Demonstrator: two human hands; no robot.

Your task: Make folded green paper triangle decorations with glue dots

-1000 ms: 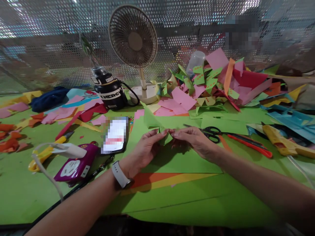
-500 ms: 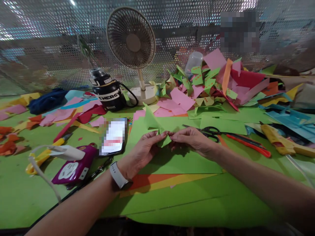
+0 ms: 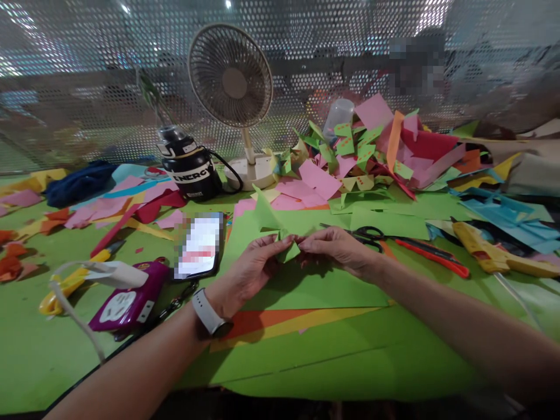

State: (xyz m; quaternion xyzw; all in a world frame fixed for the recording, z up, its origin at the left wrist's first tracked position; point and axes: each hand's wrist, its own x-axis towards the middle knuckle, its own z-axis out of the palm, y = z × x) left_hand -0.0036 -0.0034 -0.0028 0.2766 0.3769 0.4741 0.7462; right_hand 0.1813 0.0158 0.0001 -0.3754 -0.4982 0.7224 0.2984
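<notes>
A folded piece of green paper [image 3: 266, 213] is held up over the middle of the table, one pointed flap rising from it. My left hand [image 3: 258, 259] pinches its lower part between thumb and fingers. From the other side, the closed fingertips of my right hand [image 3: 332, 248] grip the paper's right edge; the exact contact is partly hidden. Beneath both hands lie flat green sheets [image 3: 341, 291], with orange and yellow sheets [image 3: 271, 324] showing under their near edge. Black-handled scissors [image 3: 370, 234] lie just beyond my right hand.
A phone [image 3: 199, 245] and a purple power strip [image 3: 131, 297] with a white plug lie left. Behind stand a black bottle [image 3: 190, 172] and a fan [image 3: 234, 81]. Paper scraps [image 3: 321, 181] heap at the back. A red cutter [image 3: 433, 256] and yellow glue gun [image 3: 485, 251] lie right.
The view has shifted slightly, so the surroundings sit a little lower and further left. Both hands keep their pinch on the green paper, with hardly any movement of the fingers.
</notes>
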